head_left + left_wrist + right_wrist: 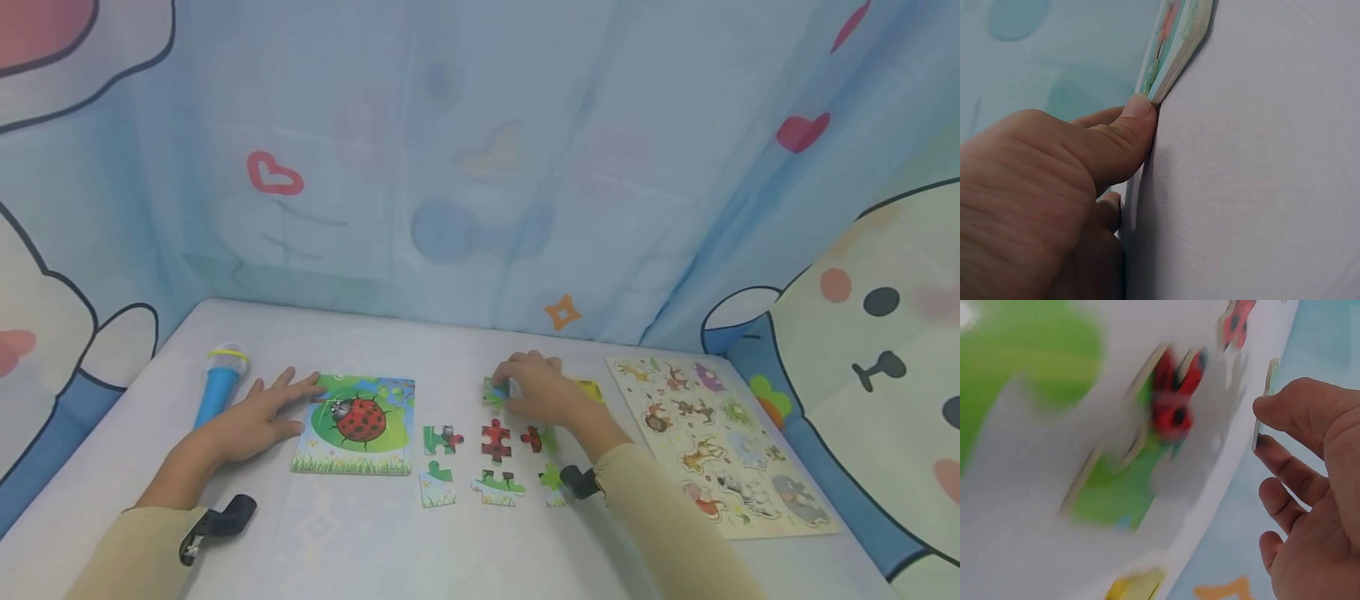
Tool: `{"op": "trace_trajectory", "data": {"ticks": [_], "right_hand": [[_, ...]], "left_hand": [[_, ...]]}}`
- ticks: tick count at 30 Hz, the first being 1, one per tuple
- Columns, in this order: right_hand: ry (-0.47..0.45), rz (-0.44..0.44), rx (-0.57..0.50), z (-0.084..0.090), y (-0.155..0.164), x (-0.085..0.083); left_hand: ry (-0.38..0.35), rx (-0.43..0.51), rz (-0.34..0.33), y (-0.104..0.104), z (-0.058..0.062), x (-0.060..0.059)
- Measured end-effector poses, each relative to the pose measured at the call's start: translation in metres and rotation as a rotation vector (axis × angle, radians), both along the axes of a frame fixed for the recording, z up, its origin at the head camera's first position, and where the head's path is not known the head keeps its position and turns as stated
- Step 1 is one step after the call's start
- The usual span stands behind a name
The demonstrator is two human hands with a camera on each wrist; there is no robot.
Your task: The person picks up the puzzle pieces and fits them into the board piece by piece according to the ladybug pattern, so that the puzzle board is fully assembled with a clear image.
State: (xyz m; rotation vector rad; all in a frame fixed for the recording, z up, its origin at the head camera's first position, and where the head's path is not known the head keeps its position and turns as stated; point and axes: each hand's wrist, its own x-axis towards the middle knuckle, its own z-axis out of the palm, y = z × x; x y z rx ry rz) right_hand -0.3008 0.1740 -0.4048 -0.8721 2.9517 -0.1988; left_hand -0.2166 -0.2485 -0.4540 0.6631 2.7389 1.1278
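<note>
On the left of the table, my left hand (258, 419) lies with its fingers spread at the left edge of a square ladybug picture board (360, 454). In the left wrist view its thumb (1138, 115) touches the board's edge. My right hand (542, 387) pinches a green-and-blue jigsaw piece (492, 393) by its edges. Seen from the right wrist, that thin piece (1259, 419) stands edge-on between thumb and fingertip. Nearer me lie several separate jigsaw pieces in two rows, among them a red spotted piece (496, 442) and a green grass piece (498, 488).
A blue toy microphone (216, 396) lies left of my left hand. Off to the right is a wooden animal puzzle board (708, 475). A yellow item (590, 389) is partly hidden behind my right wrist. A printed blue curtain (420, 150) hangs along the table's far edge.
</note>
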Motion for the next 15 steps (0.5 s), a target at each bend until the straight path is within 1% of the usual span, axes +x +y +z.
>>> {"op": "trace_trajectory", "data": {"ticks": [6,10,15], "right_hand": [[-0.01,0.057,0.019,0.0,-0.032,0.001],[-0.008,0.094,0.043,0.001,-0.052,0.004],[-0.009,0.144,0.03,0.004,-0.073,0.007]], "left_hand": [[0.002,-0.01,0.016,-0.001,-0.004,0.0],[0.004,-0.002,0.006,-0.002,-0.004,-0.001],[0.01,-0.011,0.005,-0.002,-0.003,-0.001]]}}
